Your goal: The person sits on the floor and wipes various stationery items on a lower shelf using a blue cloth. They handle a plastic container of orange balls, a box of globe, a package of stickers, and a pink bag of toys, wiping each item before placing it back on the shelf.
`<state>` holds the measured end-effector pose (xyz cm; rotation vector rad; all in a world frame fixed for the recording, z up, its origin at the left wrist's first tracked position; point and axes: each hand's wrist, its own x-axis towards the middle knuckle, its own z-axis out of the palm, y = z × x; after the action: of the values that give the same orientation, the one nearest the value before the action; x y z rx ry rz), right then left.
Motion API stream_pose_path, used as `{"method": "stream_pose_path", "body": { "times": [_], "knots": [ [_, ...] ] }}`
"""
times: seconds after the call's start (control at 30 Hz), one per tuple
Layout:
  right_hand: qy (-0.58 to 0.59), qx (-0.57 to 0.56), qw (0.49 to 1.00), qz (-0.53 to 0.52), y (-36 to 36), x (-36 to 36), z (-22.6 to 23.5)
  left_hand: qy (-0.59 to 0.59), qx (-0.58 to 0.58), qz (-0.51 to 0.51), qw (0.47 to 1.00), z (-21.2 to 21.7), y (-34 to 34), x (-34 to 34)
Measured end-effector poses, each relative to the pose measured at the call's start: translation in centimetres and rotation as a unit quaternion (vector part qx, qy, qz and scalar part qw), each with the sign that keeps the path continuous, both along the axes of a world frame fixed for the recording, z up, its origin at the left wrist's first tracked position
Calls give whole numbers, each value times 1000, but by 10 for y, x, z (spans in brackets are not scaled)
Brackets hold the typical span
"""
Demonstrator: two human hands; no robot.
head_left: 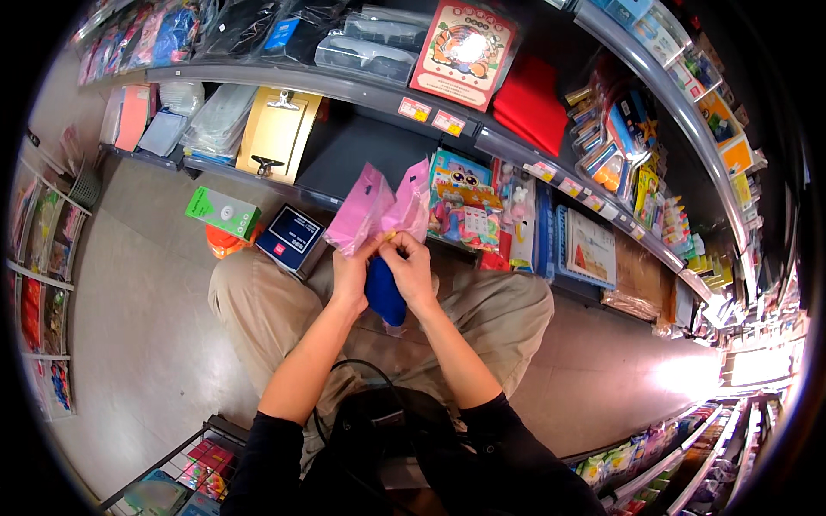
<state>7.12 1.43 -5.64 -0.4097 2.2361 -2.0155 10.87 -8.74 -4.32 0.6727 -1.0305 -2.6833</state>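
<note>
Sitting on the floor before low shop shelves, I hold two pink-topped plastic packets (363,203) up in front of me. Their pink upper parts fan apart, each with a hang hole. My left hand (351,273) is closed on their lower part. Against it, my right hand (411,268) pinches at the same spot, fingertips meeting there. A deep blue, soft-looking item (385,294) hangs under my fingers, with clear plastic at its lower tip. Whether it belongs to one of the packets I cannot tell.
By my left knee stand a dark blue box (290,240) and a green box (222,212) above an orange object (225,242). A gold clipboard (279,133) and colourful toy packs (465,202) sit on the lower shelf. A wire basket (176,456) is at lower left.
</note>
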Motion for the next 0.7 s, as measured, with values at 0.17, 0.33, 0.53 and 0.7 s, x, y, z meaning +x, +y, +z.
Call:
{"method": "stream_pose_path", "body": {
  "times": [0.17,0.33,0.53,0.7],
  "knots": [
    [32,123,986,-108,-8,19,16,-7,77,49,996,-9,3,-1],
    [87,205,974,-34,3,6,9,7,72,18,997,-20,-1,-3],
    [194,233,948,93,12,12,39,134,-224,-41,964,-10,7,5],
    [237,193,935,180,17,9,45,-4,-118,-122,985,-5,-11,2]
  ]
}}
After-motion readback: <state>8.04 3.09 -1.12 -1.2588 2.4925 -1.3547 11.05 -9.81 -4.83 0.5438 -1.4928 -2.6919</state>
